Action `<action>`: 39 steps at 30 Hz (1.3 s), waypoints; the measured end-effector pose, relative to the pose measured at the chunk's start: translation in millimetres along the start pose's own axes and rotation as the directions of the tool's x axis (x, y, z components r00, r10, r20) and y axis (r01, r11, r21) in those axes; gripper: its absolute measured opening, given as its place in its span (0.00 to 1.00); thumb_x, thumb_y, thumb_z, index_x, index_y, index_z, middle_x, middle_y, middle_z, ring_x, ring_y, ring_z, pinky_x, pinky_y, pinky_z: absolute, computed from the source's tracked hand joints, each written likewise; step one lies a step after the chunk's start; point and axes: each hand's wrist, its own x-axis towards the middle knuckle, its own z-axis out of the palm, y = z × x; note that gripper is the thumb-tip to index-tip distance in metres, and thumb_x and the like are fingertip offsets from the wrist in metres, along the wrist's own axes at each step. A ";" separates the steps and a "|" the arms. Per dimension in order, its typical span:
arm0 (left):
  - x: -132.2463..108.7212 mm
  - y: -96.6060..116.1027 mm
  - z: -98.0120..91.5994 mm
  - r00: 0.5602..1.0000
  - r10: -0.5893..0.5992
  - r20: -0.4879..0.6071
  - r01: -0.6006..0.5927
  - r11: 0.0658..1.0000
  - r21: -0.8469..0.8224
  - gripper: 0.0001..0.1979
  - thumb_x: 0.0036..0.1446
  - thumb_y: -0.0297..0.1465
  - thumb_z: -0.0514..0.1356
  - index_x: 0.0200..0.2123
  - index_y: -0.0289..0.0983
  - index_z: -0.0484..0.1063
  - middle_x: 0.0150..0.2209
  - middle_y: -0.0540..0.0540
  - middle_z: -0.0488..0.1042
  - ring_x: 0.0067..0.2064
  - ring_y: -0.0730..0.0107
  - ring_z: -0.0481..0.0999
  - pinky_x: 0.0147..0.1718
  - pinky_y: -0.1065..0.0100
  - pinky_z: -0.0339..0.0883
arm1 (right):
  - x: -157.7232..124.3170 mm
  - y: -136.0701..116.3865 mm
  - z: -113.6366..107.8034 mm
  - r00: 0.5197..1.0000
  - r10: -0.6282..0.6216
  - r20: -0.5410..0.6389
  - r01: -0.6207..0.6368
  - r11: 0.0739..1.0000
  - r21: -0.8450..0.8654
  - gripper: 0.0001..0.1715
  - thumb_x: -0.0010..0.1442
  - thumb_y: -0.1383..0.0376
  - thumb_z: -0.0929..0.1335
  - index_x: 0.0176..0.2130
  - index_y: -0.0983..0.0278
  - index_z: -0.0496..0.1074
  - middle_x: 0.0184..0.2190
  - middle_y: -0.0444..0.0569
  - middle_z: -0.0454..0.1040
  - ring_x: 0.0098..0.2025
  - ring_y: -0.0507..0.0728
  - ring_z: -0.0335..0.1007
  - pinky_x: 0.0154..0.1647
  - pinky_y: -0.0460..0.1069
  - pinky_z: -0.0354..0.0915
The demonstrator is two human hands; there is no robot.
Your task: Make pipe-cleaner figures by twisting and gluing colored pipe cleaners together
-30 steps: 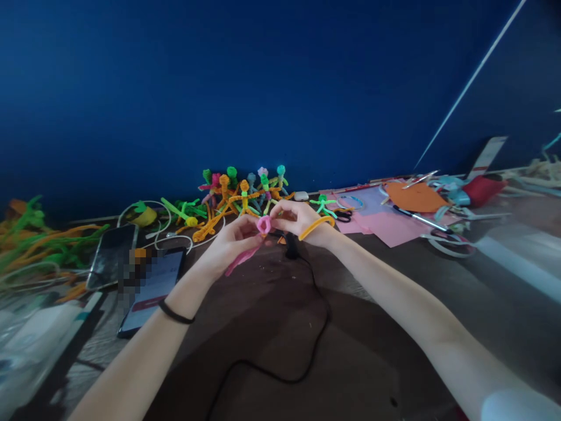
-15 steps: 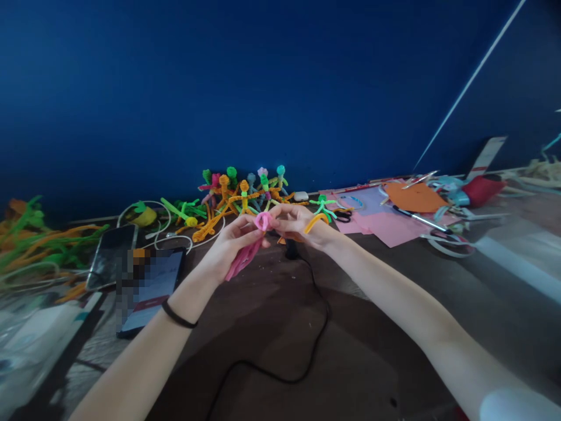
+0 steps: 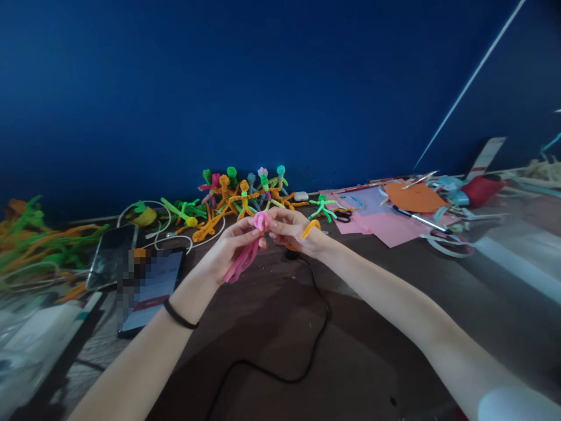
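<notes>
Between my two hands is a bundle of pink pipe cleaners (image 3: 242,261), its top coiled into a rounded pink knob. My left hand (image 3: 225,245) is closed on the bundle just below the knob, and the loose strands hang beneath its fingers. From the other side, my right hand (image 3: 293,229) pinches at the knob with thumb and fingertips. An orange pipe cleaner (image 3: 311,228) curves over the back of my right hand; the part of it behind the palm is mostly hidden. Behind my hands stand several small pipe-cleaner figures (image 3: 244,202) in orange, green and pink.
Two phones (image 3: 153,304) and a white cable (image 3: 169,238) lie left, near a heap of green and orange pipe cleaners (image 3: 39,245). Pink paper (image 3: 390,227), a pen (image 3: 423,220) and scissors (image 3: 343,216) lie right. A black cord (image 3: 322,327) crosses the table before a blue wall.
The pink top has gone from an open loop to a more compact, rounded knob. My right hand has shifted slightly, and the orange pipe cleaner has turned with it.
</notes>
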 end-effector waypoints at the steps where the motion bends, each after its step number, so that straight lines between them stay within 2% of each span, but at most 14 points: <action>1: 0.1 -0.1 -0.2 1.000 0.006 -0.001 -0.006 1.000 0.006 0.08 0.43 0.25 0.65 0.31 0.35 0.72 0.27 0.50 0.72 0.24 0.80 0.71 0.22 0.79 0.66 | 0.2 -0.1 -0.2 1.000 0.006 -0.001 -0.006 1.000 0.006 0.17 0.41 0.59 0.74 0.25 0.64 0.65 0.19 0.38 0.60 0.20 0.45 0.53 0.19 0.43 0.47; 6: 1.3 -2.5 -4.2 0.999 0.037 0.015 -0.039 0.995 0.097 0.07 0.44 0.26 0.64 0.30 0.35 0.72 0.26 0.50 0.72 0.24 0.80 0.71 0.24 0.79 0.66 | 0.9 0.1 -0.9 0.999 0.040 -0.002 -0.040 0.997 0.073 0.12 0.44 0.61 0.72 0.25 0.65 0.67 0.23 0.41 0.65 0.23 0.46 0.57 0.21 0.43 0.53; 10: 2.8 -4.8 -7.7 0.997 0.063 0.053 -0.069 0.990 0.127 0.05 0.44 0.26 0.64 0.28 0.35 0.72 0.28 0.49 0.73 0.25 0.80 0.71 0.25 0.78 0.65 | 1.6 1.1 0.1 0.996 0.092 -0.005 -0.090 0.986 0.141 0.09 0.47 0.65 0.69 0.22 0.65 0.65 0.22 0.42 0.64 0.25 0.47 0.58 0.23 0.43 0.55; 14: 3.2 -4.7 -8.5 0.994 0.061 0.086 -0.073 0.986 0.149 0.05 0.45 0.26 0.64 0.28 0.35 0.72 0.27 0.50 0.73 0.25 0.81 0.71 0.26 0.79 0.65 | 2.4 0.6 0.8 0.994 0.113 -0.004 -0.112 0.984 0.137 0.06 0.49 0.67 0.65 0.22 0.65 0.65 0.23 0.43 0.62 0.26 0.48 0.59 0.25 0.44 0.57; 19: 1.7 -2.4 -6.4 0.997 0.040 0.059 -0.048 0.986 0.159 0.05 0.45 0.27 0.64 0.28 0.35 0.72 0.28 0.51 0.73 0.25 0.81 0.71 0.26 0.79 0.65 | 2.1 -2.0 1.1 0.991 0.127 -0.031 -0.123 0.986 0.109 0.05 0.50 0.68 0.64 0.24 0.65 0.64 0.23 0.42 0.62 0.25 0.48 0.59 0.25 0.44 0.56; 22: 1.4 -1.0 -5.3 0.998 0.061 0.032 -0.064 0.989 0.134 0.06 0.44 0.28 0.65 0.28 0.36 0.71 0.29 0.50 0.73 0.26 0.81 0.72 0.27 0.78 0.66 | 2.2 -3.4 0.0 0.995 0.087 -0.041 -0.082 0.990 0.115 0.05 0.50 0.66 0.66 0.25 0.65 0.65 0.24 0.43 0.64 0.25 0.48 0.59 0.24 0.44 0.55; 25: 2.3 -0.3 -4.8 0.994 0.104 -0.025 -0.100 0.986 0.131 0.09 0.42 0.30 0.67 0.28 0.35 0.71 0.29 0.51 0.73 0.24 0.82 0.70 0.24 0.79 0.65 | 3.0 -2.1 -2.3 0.994 -0.016 -0.112 0.030 0.992 0.121 0.08 0.48 0.65 0.69 0.28 0.64 0.65 0.26 0.42 0.66 0.28 0.48 0.62 0.25 0.43 0.56; 29: 4.7 -2.6 -3.5 0.978 0.163 -0.133 -0.135 0.972 0.194 0.13 0.39 0.33 0.68 0.28 0.34 0.71 0.24 0.52 0.71 0.23 0.81 0.70 0.21 0.79 0.62 | 5.1 4.8 -4.8 0.981 -0.135 -0.136 0.124 0.989 -0.084 0.10 0.46 0.62 0.71 0.29 0.64 0.68 0.29 0.43 0.67 0.31 0.49 0.63 0.28 0.45 0.57; 32: 5.0 -6.0 -0.2 0.946 0.264 -0.187 -0.200 0.931 0.306 0.12 0.40 0.35 0.67 0.27 0.34 0.70 0.24 0.52 0.72 0.24 0.78 0.71 0.23 0.77 0.62 | 7.0 11.4 -5.1 0.957 -0.249 -0.152 0.213 0.952 -0.219 0.11 0.44 0.60 0.73 0.28 0.63 0.72 0.32 0.44 0.66 0.33 0.50 0.63 0.31 0.46 0.58; 35: 3.4 -8.1 4.0 0.905 0.384 -0.183 -0.258 0.837 0.482 0.10 0.45 0.35 0.64 0.27 0.35 0.69 0.23 0.51 0.71 0.25 0.75 0.71 0.27 0.73 0.63 | 8.1 15.8 -3.9 0.930 -0.325 -0.173 0.283 0.932 -0.227 0.09 0.42 0.60 0.73 0.25 0.62 0.73 0.34 0.45 0.64 0.36 0.51 0.62 0.35 0.47 0.59; 39: 1.4 -8.1 5.7 0.860 0.494 -0.132 -0.279 0.670 0.688 0.06 0.50 0.32 0.60 0.28 0.36 0.67 0.24 0.51 0.71 0.24 0.75 0.70 0.25 0.73 0.62 | 5.7 15.0 0.8 0.941 -0.276 -0.196 0.246 0.955 -0.163 0.08 0.42 0.61 0.74 0.25 0.62 0.74 0.36 0.45 0.65 0.38 0.51 0.61 0.36 0.47 0.58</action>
